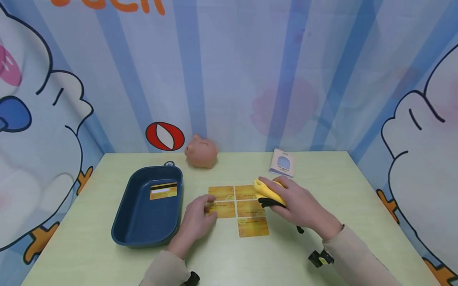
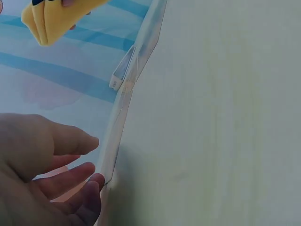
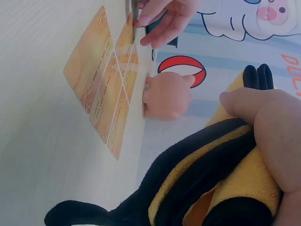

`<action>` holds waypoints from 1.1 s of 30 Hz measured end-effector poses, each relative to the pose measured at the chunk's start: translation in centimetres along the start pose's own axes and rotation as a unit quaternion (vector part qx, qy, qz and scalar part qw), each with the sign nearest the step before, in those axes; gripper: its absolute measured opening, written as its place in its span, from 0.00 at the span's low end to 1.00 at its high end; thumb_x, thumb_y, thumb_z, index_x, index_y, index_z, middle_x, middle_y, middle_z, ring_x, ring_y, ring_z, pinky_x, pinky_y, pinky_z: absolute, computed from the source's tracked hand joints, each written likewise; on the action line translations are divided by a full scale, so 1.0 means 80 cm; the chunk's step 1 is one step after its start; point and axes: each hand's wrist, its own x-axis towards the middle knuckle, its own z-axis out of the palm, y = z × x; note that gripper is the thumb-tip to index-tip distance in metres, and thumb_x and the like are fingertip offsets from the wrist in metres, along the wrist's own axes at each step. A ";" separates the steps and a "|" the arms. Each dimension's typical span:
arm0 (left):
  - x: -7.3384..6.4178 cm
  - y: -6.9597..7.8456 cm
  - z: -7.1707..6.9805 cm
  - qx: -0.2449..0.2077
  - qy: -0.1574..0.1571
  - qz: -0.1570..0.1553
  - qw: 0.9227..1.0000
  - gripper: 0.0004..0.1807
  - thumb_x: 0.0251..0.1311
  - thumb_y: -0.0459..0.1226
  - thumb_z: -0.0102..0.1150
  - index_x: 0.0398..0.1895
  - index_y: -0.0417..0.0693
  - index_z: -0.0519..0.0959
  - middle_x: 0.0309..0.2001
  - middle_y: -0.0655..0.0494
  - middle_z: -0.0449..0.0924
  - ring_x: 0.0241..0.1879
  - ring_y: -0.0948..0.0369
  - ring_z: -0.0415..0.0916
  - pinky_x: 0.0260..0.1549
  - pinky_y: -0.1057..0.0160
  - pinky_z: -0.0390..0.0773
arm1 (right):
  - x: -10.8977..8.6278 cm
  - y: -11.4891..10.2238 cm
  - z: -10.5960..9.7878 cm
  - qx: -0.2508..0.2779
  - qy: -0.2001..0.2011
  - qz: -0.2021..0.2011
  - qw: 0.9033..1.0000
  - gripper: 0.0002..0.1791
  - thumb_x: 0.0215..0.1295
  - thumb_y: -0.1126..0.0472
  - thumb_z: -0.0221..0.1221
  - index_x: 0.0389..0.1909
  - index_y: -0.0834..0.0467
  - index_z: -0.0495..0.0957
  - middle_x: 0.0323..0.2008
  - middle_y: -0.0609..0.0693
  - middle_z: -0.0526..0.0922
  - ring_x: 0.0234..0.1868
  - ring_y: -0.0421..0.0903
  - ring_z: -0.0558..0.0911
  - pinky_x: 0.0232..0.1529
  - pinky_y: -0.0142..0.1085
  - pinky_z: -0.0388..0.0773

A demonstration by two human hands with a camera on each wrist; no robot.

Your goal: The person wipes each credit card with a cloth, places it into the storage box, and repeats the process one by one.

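My right hand (image 1: 298, 202) grips a soft yellow-and-black fabric item (image 1: 267, 191) above the right side of several gold cards (image 1: 251, 208). Its black stripes and a dangling black end show in the right wrist view; its exact kind is unclear. The cards lie face up in a two-column grid, and the fabric item hides part of the top right one. At the grid's left edge is my left hand (image 1: 198, 218), fingers loosely bent and holding nothing. Whether its fingertips touch the cards, I cannot tell. Another gold card (image 1: 163, 191), stripe side up, lies inside the dark blue tray (image 1: 123, 232).
A pink piggy bank (image 1: 202, 153) stands at the table's back edge, left of centre. Farther right lies a pale pink booklet or flat box (image 1: 282, 163). The tray sits just left of my left hand. A printed cloth (image 1: 236, 71) hangs behind the table (image 1: 358, 222).
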 end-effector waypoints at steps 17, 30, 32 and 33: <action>0.009 -0.002 0.001 0.035 -0.033 -0.026 0.999 0.26 0.55 0.31 0.77 0.59 0.42 0.82 0.42 0.52 0.79 0.33 0.60 0.71 0.34 0.62 0.70 | 0.003 -0.003 0.000 0.001 0.000 -0.007 1.000 0.44 0.67 0.57 0.70 0.81 0.41 0.63 0.54 0.53 0.77 0.37 0.41 0.70 0.33 0.37 0.73; 0.007 -0.001 -0.003 0.057 -0.052 -0.021 0.997 0.31 0.53 0.32 0.80 0.61 0.44 0.81 0.50 0.52 0.83 0.40 0.57 0.74 0.44 0.57 0.77 | 0.003 -0.003 0.002 0.015 -0.005 -0.003 1.000 0.43 0.68 0.58 0.69 0.81 0.40 0.62 0.55 0.53 0.77 0.37 0.41 0.70 0.32 0.35 0.72; 0.007 0.000 -0.003 0.059 -0.057 -0.021 0.996 0.32 0.52 0.33 0.80 0.62 0.44 0.80 0.50 0.52 0.83 0.42 0.57 0.74 0.47 0.55 0.77 | 0.003 -0.003 0.004 0.018 -0.006 -0.003 1.000 0.43 0.68 0.58 0.69 0.81 0.40 0.62 0.54 0.52 0.77 0.36 0.40 0.70 0.32 0.34 0.72; 0.007 0.000 -0.003 0.061 -0.059 -0.022 0.996 0.32 0.52 0.33 0.81 0.62 0.44 0.80 0.49 0.52 0.82 0.43 0.56 0.74 0.49 0.55 0.78 | 0.003 -0.004 0.004 0.019 -0.005 -0.003 1.000 0.43 0.68 0.58 0.69 0.81 0.40 0.62 0.54 0.52 0.77 0.36 0.40 0.70 0.32 0.34 0.72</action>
